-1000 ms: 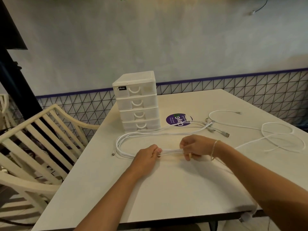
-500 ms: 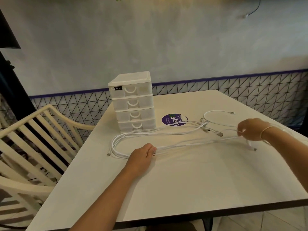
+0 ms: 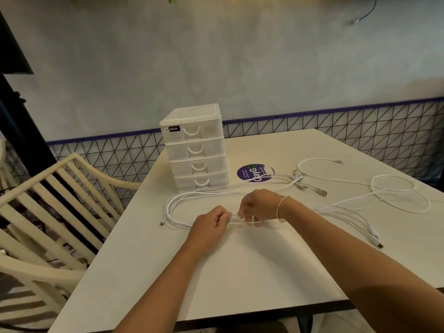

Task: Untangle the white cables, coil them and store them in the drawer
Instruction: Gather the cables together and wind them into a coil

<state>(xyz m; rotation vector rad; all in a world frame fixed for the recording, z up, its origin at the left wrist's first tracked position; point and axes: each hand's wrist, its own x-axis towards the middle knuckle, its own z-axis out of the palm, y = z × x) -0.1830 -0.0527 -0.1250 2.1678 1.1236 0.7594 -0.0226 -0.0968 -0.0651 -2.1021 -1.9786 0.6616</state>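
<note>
Several white cables [image 3: 204, 193] lie across the white table [image 3: 252, 272] in long loops, from the left bend near the drawer unit to round loops [image 3: 394, 188] at the far right. My left hand [image 3: 211, 224] grips the bundled strands at the table's middle. Right beside it, my right hand [image 3: 260, 205] pinches the same strands, a bracelet on its wrist. The white four-drawer unit [image 3: 195, 147] stands behind, all drawers closed. Loose plug ends lie at the right [image 3: 377, 241] and near the sticker [image 3: 312, 188].
A round purple sticker [image 3: 254, 173] is on the table beside the drawer unit. A cream slatted chair [image 3: 55, 212] stands at the table's left edge. A wall with a black wire grid runs behind the table.
My right hand drew the strands out to the right, then came back beside the left hand and took hold of them again. The left hand kept its grip in place.
</note>
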